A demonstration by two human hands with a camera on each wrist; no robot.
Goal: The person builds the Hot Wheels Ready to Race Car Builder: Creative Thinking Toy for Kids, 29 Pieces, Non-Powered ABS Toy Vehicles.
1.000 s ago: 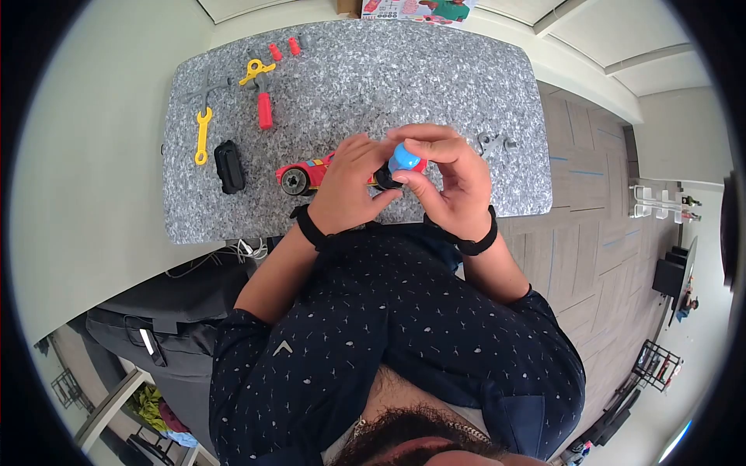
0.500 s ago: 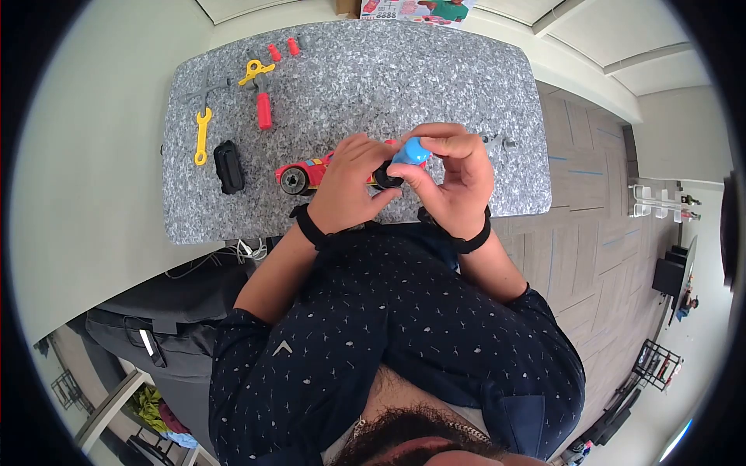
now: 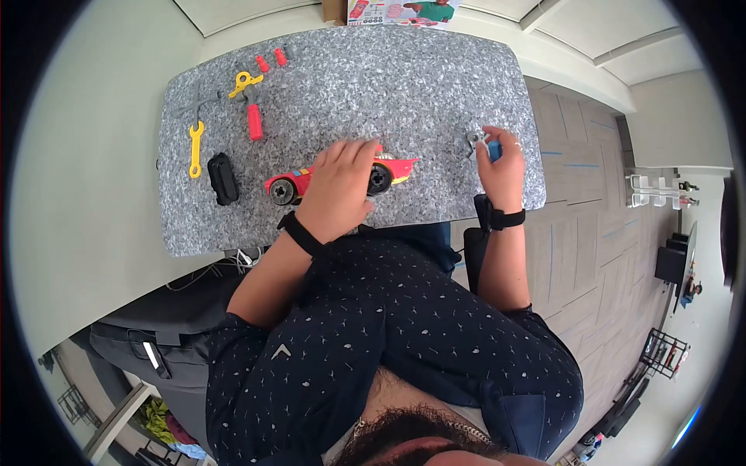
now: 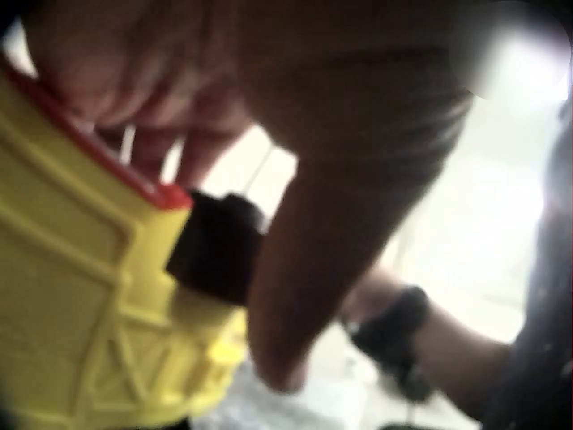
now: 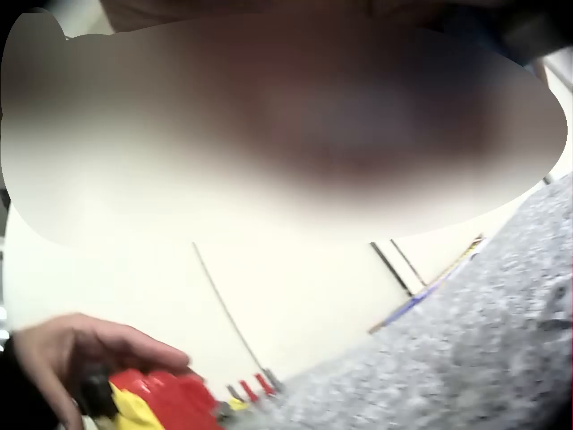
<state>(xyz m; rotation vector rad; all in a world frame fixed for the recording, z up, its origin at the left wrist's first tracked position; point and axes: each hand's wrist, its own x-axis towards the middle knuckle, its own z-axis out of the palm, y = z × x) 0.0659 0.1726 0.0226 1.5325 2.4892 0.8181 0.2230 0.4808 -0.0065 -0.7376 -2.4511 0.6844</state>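
A red and yellow toy race car (image 3: 401, 169) with black wheels lies near the table's front edge in the head view, one side turned up. My left hand (image 3: 334, 190) grips its middle, fingers over the far side and thumb near the rear wheel. The left wrist view has the car's yellow underside (image 4: 63, 269) close up, blurred. At the table's right, my right hand (image 3: 505, 177) holds a blue rounded handle (image 3: 495, 150) between thumb and fingers; the rest of that piece is hidden. Small grey parts (image 3: 475, 138) are right at those fingertips.
On the left of the speckled grey table (image 3: 420, 85) lie a yellow wrench (image 3: 196, 149), a red-handled hammer (image 3: 254, 120), a grey cross-shaped piece (image 3: 198, 107), a black case (image 3: 223, 179) and red pegs (image 3: 280, 57). A printed box (image 3: 400, 13) stands behind the far edge.
My right hand has moved away from the car's rear to the right, taking the blue-handled piece to the grey parts. My left hand stays on the car, whose rear now shows.
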